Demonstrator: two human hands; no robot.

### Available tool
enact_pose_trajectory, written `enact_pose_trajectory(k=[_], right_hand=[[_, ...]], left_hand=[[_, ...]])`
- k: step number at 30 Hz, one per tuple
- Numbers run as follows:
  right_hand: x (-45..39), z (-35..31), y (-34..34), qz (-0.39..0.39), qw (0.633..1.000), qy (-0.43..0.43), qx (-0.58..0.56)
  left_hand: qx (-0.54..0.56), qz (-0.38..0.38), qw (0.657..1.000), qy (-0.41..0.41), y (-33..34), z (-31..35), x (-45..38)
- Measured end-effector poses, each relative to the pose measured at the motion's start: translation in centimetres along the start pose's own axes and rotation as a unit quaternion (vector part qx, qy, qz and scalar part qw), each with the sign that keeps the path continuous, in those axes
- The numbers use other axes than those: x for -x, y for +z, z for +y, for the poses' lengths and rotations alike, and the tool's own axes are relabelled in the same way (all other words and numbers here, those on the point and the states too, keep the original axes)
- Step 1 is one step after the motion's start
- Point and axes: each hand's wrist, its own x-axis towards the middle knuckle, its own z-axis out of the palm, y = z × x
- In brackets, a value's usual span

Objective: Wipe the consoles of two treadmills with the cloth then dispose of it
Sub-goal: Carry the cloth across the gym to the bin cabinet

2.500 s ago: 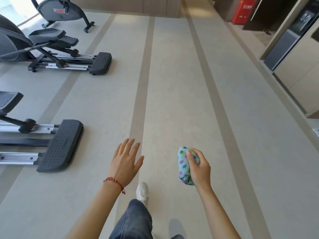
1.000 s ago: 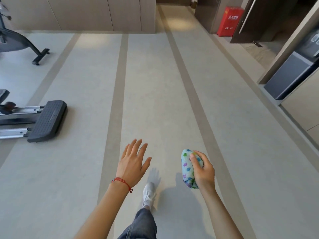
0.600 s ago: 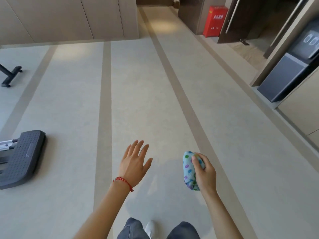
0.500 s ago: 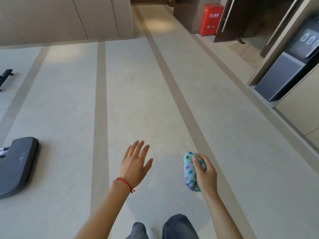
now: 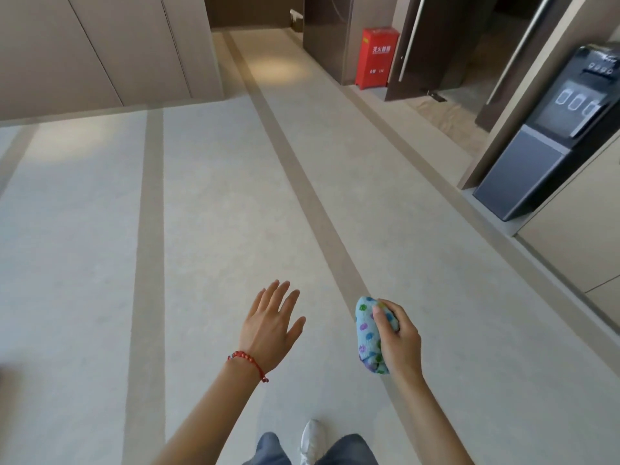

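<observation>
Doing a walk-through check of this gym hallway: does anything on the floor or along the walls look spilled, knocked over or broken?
Nothing stands out. The beige striped floor shows no spill, the red cabinet and grey water dispenser stand upright. The right hand grips the balled-up dotted blue cloth; the left hand is empty.

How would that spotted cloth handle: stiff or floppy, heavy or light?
Probably floppy: the cloth sits bunched into a wad inside the right hand. Likely light, since that hand alone holds it in a loose grip. Its fuzzy-looking surface suggests it is unlikely to slip.
</observation>
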Motion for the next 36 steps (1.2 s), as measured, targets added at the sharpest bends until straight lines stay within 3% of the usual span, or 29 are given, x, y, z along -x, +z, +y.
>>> enact_pose_trajectory(k=[9,21,29,36], right_hand=[[-12.0,-2.0,-1.2,0.083,0.996,0.031,-0.025],[-23.4,-1.7,-4.5,0.316,0.940,0.106,-0.075],[-26.6,-1.0,-8.6,0.431,0.888,0.140,-0.080],[-31.5,0.7,-14.8,0.477,0.862,0.155,-0.076]], left_hand=[[-0.007,-0.027,0.996,0.082,1.4,0.9,-15.9],[0.005,-0.073,0.949,0.306,5.2,6.5,-38.1],[0.043,-0.109,0.904,0.412,8.4,13.1,-45.6],[0.060,-0.128,0.880,0.453,12.1,20.7,-51.3]])
